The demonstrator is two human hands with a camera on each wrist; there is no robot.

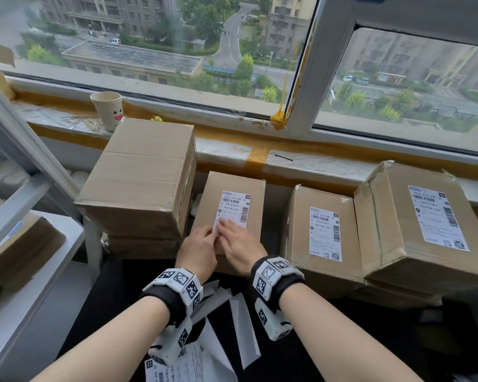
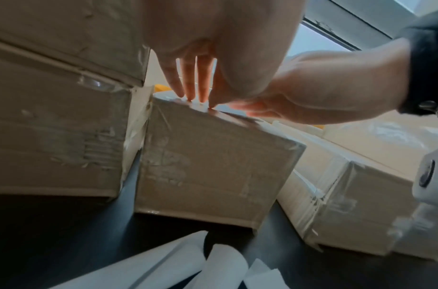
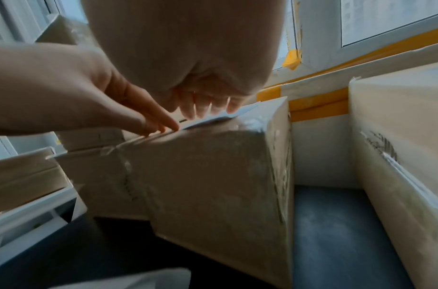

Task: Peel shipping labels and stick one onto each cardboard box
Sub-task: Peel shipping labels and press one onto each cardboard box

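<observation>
A white shipping label (image 1: 233, 206) lies on top of the middle cardboard box (image 1: 209, 197), and both hands cover its near end. My left hand (image 1: 208, 236) sets straight fingers down on the label's near left edge; in the left wrist view those fingertips (image 2: 195, 91) stand on the box top (image 2: 213, 156). My right hand (image 1: 229, 230) lies flat on the label beside it, its fingers (image 3: 207, 108) spread over the white sheet (image 3: 220, 117). Neither hand grips anything. The large box (image 1: 141, 175) on the left shows no label on top.
Two boxes on the right (image 1: 298, 230) (image 1: 392, 216) each carry a label (image 1: 325, 232) (image 1: 436, 216). Peeled backing strips (image 1: 242, 326) and loose labels (image 1: 177, 368) lie on the dark table near me. A paper cup (image 1: 108, 108) stands on the sill; a white shelf (image 1: 33, 271) is at the left.
</observation>
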